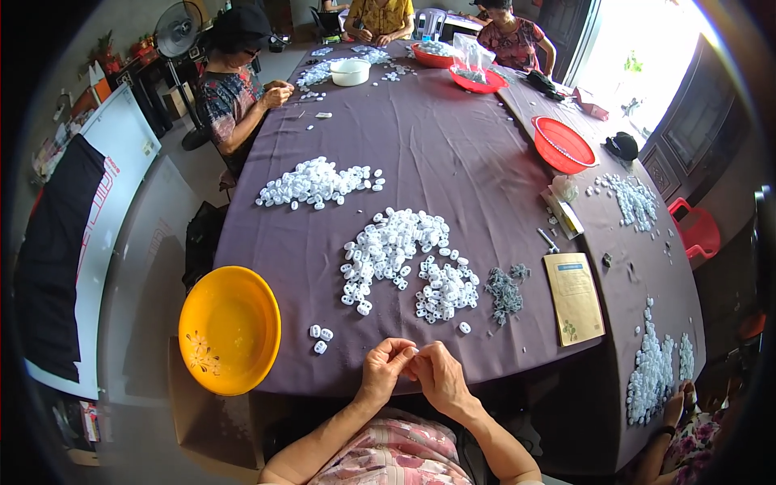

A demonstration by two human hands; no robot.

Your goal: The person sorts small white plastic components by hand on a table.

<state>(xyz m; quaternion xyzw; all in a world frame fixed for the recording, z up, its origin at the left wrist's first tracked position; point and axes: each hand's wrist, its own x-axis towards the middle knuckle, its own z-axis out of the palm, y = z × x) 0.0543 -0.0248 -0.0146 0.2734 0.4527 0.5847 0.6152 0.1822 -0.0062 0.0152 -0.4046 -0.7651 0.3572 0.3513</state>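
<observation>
My left hand [385, 372] and my right hand [441, 378] meet just off the table's near edge, fingertips pinched together. A speck of white shows between them, but the fingers hide most of whatever is held. Right beyond my hands lies a single white oval piece with two dark holes [465, 327]. Farther in, a large heap of white oval pieces [396, 242] and a smaller heap [447, 291] lie side by side. To their right is a tangle of small grey parts [505, 293]. Left of my hands, three white oval pieces [326, 333] sit apart.
A yellow basin [272, 323] stands at the table's left corner. A tan booklet [575, 299] lies on the purple cloth [436, 145] at right. Beyond are another white heap [315, 183], a red basket [563, 167] and a white bowl [350, 74]. Several people sit around the table.
</observation>
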